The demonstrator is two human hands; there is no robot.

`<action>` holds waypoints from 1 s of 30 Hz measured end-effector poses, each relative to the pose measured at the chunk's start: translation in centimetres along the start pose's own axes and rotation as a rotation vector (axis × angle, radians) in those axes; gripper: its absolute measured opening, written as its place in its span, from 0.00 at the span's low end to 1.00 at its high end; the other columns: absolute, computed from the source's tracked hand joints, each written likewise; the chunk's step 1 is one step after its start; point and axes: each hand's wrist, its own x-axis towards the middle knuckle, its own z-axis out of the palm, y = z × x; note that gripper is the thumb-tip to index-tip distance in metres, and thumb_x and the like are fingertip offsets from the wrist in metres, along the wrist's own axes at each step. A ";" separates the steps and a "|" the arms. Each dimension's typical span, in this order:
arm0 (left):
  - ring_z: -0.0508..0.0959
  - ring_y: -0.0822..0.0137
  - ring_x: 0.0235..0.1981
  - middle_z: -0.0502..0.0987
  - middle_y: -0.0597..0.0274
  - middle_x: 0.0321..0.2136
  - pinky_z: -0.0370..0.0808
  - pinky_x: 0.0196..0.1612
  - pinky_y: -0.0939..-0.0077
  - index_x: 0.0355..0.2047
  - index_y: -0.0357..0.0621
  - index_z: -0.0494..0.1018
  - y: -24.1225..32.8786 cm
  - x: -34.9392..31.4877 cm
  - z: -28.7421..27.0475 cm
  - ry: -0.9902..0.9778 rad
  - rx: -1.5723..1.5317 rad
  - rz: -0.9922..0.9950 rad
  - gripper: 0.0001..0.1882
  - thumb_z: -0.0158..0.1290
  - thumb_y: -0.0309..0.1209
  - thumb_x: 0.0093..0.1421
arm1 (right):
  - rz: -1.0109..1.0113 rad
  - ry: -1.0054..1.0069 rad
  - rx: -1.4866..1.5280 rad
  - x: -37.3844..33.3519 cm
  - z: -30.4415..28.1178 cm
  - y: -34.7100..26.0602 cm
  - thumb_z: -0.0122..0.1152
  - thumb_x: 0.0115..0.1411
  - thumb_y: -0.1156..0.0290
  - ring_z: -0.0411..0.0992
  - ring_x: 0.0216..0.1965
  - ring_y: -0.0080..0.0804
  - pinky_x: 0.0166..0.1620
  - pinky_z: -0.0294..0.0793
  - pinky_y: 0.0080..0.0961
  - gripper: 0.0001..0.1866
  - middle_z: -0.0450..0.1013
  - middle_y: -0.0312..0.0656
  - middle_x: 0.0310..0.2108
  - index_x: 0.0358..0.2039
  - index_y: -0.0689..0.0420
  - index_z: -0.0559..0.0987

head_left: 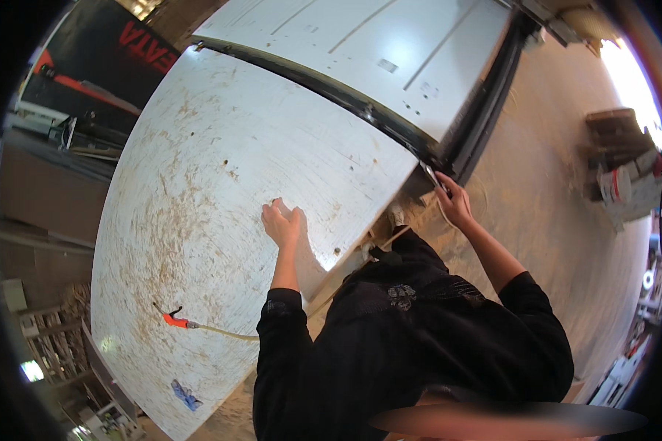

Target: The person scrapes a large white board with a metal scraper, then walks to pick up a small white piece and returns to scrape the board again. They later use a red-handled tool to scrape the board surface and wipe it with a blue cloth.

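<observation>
My left hand [281,224] is over a large white board [324,154] smeared with brown dust. Its fingers are bent and its thumb stands apart, with the fingertips at or just above the surface; I see nothing held. At the right, beyond the board's edge, my right hand [456,203] is closed around a slim dark hand tool [440,185] with a pale metallic tip [428,171]. That tip points up and left, close to the board's corner. Too little of the tool shows to tell its exact kind.
An orange air blow gun [175,320] with a yellowish hose [228,334] lies on the board, near a crumpled blue scrap [186,395]. A dark rail [331,95] separates the board from another white panel [390,44]. A white bucket [616,185] stands far right.
</observation>
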 end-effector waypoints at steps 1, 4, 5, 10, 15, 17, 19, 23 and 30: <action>0.59 0.42 0.60 0.62 0.45 0.56 0.60 0.60 0.49 0.52 0.46 0.67 1.5 1.1 -0.9 -0.041 -0.005 -0.065 0.29 0.61 0.39 0.50 | 0.087 -0.076 -0.013 3.2 -0.2 -0.6 0.59 0.59 0.63 0.76 0.36 0.40 0.40 0.72 0.31 0.23 0.77 0.49 0.36 0.55 0.49 0.74; 0.58 0.40 0.60 0.62 0.44 0.53 0.60 0.58 0.44 0.53 0.45 0.65 2.3 4.0 -0.6 0.038 0.100 -0.204 0.30 0.59 0.41 0.52 | -0.093 -0.075 -0.018 12.7 1.5 -2.4 0.59 0.59 0.62 0.76 0.37 0.43 0.41 0.72 0.33 0.22 0.77 0.49 0.35 0.54 0.48 0.75; 0.58 0.39 0.60 0.63 0.44 0.51 0.60 0.58 0.43 0.54 0.44 0.64 2.2 5.0 -0.1 0.094 0.156 -0.241 0.31 0.58 0.42 0.52 | -0.141 -0.095 -0.062 15.8 1.9 -3.6 0.59 0.59 0.61 0.76 0.38 0.44 0.42 0.72 0.34 0.22 0.77 0.49 0.35 0.54 0.48 0.75; 0.50 0.36 0.65 0.53 0.32 0.61 0.52 0.62 0.40 0.59 0.46 0.60 2.5 10.9 0.6 0.193 0.149 -0.565 0.33 0.54 0.45 0.56 | -0.352 -0.184 -0.198 30.5 6.4 -10.0 0.56 0.61 0.57 0.74 0.43 0.46 0.45 0.72 0.37 0.20 0.77 0.46 0.40 0.52 0.48 0.75; 0.44 0.35 0.68 0.44 0.29 0.66 0.45 0.65 0.41 0.62 0.47 0.57 3.5 14.0 2.5 0.372 0.198 -0.753 0.33 0.49 0.46 0.60 | -0.485 -0.255 -0.291 42.5 15.2 -14.4 0.54 0.62 0.57 0.74 0.43 0.48 0.46 0.73 0.41 0.19 0.76 0.46 0.42 0.52 0.47 0.74; 0.45 0.36 0.67 0.45 0.29 0.65 0.45 0.66 0.41 0.63 0.46 0.56 3.2 14.2 2.9 0.381 0.247 -0.746 0.33 0.47 0.46 0.62 | -0.491 -0.265 -0.324 45.2 18.2 -16.5 0.54 0.62 0.57 0.74 0.43 0.47 0.45 0.73 0.41 0.19 0.76 0.45 0.41 0.52 0.45 0.74; 0.45 0.36 0.67 0.46 0.31 0.66 0.46 0.66 0.42 0.63 0.46 0.56 3.6 14.4 2.8 0.358 0.257 -0.756 0.33 0.46 0.47 0.62 | -0.507 -0.269 -0.343 47.2 21.0 -17.6 0.54 0.62 0.57 0.74 0.42 0.47 0.45 0.73 0.41 0.18 0.75 0.45 0.40 0.52 0.44 0.74; 0.46 0.36 0.67 0.47 0.34 0.66 0.46 0.66 0.42 0.64 0.47 0.56 3.8 14.7 2.7 0.314 0.280 -0.782 0.33 0.44 0.48 0.62 | -0.551 -0.241 -0.386 49.9 24.9 -18.7 0.54 0.63 0.57 0.74 0.42 0.47 0.44 0.74 0.40 0.18 0.73 0.46 0.41 0.52 0.42 0.74; 0.45 0.38 0.68 0.46 0.37 0.67 0.44 0.66 0.43 0.65 0.48 0.55 3.4 14.7 3.1 0.297 0.292 -0.778 0.34 0.41 0.51 0.63 | -0.584 -0.256 -0.501 51.5 26.5 -18.6 0.53 0.63 0.56 0.75 0.40 0.48 0.42 0.76 0.41 0.19 0.70 0.48 0.41 0.54 0.40 0.72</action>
